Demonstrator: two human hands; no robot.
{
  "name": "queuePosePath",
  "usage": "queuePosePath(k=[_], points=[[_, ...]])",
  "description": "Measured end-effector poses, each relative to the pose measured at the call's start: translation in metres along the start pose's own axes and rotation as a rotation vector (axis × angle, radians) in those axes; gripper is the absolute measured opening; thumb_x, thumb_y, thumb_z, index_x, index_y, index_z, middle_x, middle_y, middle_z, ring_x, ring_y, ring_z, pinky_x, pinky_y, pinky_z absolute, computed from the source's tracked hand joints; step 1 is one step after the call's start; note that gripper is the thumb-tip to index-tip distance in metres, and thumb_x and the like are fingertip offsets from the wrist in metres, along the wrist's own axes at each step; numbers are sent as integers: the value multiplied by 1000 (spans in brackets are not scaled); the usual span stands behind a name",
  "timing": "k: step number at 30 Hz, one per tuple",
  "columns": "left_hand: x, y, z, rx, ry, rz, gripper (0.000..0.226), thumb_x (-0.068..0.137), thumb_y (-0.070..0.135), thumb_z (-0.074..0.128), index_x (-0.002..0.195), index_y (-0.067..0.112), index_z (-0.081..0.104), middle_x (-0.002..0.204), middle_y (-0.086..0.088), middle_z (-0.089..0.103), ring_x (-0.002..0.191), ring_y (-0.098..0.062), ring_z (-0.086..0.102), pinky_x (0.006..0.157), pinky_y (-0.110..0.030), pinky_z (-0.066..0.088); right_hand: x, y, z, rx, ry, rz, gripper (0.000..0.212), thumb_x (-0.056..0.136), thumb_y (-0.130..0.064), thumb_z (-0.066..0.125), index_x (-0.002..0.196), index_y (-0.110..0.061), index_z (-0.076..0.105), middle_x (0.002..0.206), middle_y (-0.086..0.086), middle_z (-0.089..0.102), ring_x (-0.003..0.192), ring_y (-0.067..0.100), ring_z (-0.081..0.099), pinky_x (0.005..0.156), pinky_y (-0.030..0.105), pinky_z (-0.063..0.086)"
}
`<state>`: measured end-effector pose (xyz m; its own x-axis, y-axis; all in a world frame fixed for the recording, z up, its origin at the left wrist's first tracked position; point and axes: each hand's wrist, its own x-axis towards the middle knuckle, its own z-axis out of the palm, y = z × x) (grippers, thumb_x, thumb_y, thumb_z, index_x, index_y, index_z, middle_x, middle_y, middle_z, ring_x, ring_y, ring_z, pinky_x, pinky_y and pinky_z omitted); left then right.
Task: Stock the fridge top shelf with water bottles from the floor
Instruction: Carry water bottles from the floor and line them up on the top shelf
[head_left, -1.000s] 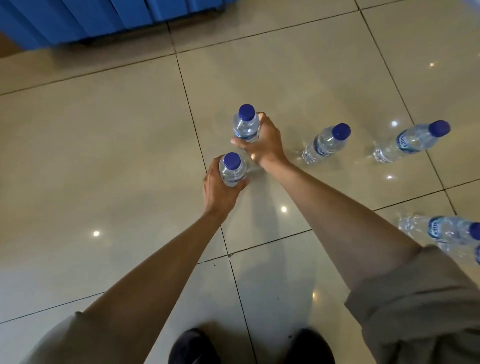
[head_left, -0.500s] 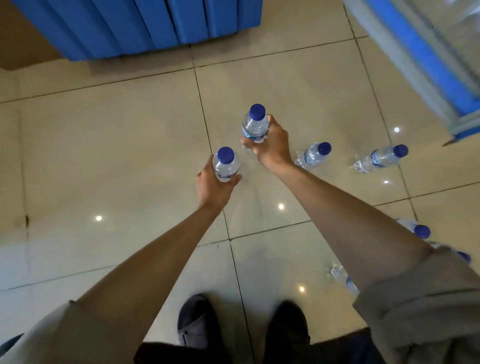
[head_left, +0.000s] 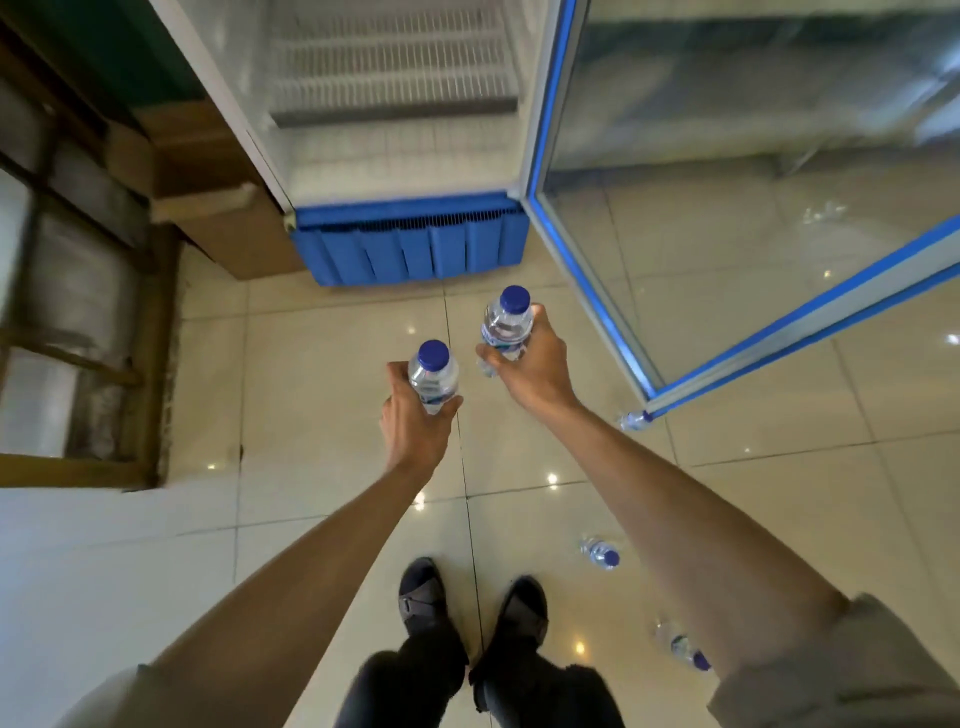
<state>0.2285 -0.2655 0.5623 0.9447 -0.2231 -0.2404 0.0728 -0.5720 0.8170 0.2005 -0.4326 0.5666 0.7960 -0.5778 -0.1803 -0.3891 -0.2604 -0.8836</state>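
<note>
Each hand carries one water bottle upright, out in front of the open fridge (head_left: 395, 156). The left hand (head_left: 415, 421) wraps its fingers and thumb round the body of the left bottle (head_left: 432, 376) at the label; the right hand (head_left: 535, 369) grips the right bottle (head_left: 508, 327) the same way, a little higher and nearer the fridge.

The bottles look small, clear and full, with blue screw caps. Judging by that, each is light enough for one hand, but the thin plastic wall probably gives under a hard squeeze, and it may be slick if wet. The label band at mid-body seems the best place to hold, as both hands do now; the cap and neck would be a weaker hold.

Count: two bottles in the hands. On the floor (head_left: 311, 364) three more show: one by the corner of the glass door (head_left: 635, 419), one to the right of the feet (head_left: 601, 553), and one partly hidden by the right forearm (head_left: 684, 650). That makes five in view. The white wire shelves (head_left: 395, 67) that show inside the fridge hold nothing; the top shelf itself is out of frame.
</note>
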Motion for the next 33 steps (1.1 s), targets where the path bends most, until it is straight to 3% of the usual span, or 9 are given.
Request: queuePosePath(k=[6, 10, 17, 22, 25, 28, 33], points=[[-18, 122, -100, 104, 100, 67, 60, 77, 35, 78, 115, 18, 34, 98, 3, 62, 90, -29, 62, 66, -33, 43, -21, -153, -47, 5, 1, -124, 58, 76, -29, 84, 117, -21, 44, 108, -7, 65, 95, 8, 64, 72, 7, 44], [-17, 179, -160, 138, 173, 161, 61, 76, 43, 76, 116, 21, 35, 101, 0, 66, 89, -32, 64, 65, -34, 46, -22, -236, -73, 15, 7, -200, 51, 76, -28, 83, 111, -21, 47, 99, -8, 64, 91, 10, 64, 73, 18, 47], [-5, 269, -245, 65, 311, 337, 59, 71, 57, 75, 109, 30, 40, 97, 10, 66, 87, -19, 67, 72, -43, 58, -10, -353, -111, 76, 10, -335, 52, 76, -29, 85, 115, -24, 51, 104, -11, 68, 94, 2, 67, 86, 30, 56], [19, 339, -288, -65, 339, 389, 69, 62, 69, 71, 115, 33, 46, 98, 15, 67, 86, -9, 67, 73, -38, 59, 16, -431, -138, 107, 32, -430, 57, 78, -32, 84, 124, -26, 50, 107, -16, 65, 94, -8, 62, 85, 18, 51], [40, 376, -306, -125, 374, 409, 83, 54, 79, 68, 120, 32, 48, 102, 12, 70, 88, -7, 68, 76, -39, 59, 43, -472, -153, 140, 51, -472, 61, 77, -35, 83, 128, -26, 51, 114, -12, 65, 100, -3, 62, 89, 18, 49], [67, 411, -319, -108, 406, 451, 95, 54, 77, 69, 132, 27, 46, 114, 6, 69, 95, -10, 68, 82, -38, 59, 80, -506, -170, 155, 63, -510, 58, 78, -36, 83, 126, -24, 52, 111, -14, 65, 98, -4, 61, 88, 18, 50], [119, 477, -329, -110, 428, 554, 82, 59, 63, 76, 126, 24, 51, 114, 3, 69, 92, -9, 68, 81, -28, 56, 149, -556, -197, 218, 67, -607, 47, 81, -28, 81, 118, -26, 53, 104, -16, 65, 88, -12, 62, 74, 7, 46]])
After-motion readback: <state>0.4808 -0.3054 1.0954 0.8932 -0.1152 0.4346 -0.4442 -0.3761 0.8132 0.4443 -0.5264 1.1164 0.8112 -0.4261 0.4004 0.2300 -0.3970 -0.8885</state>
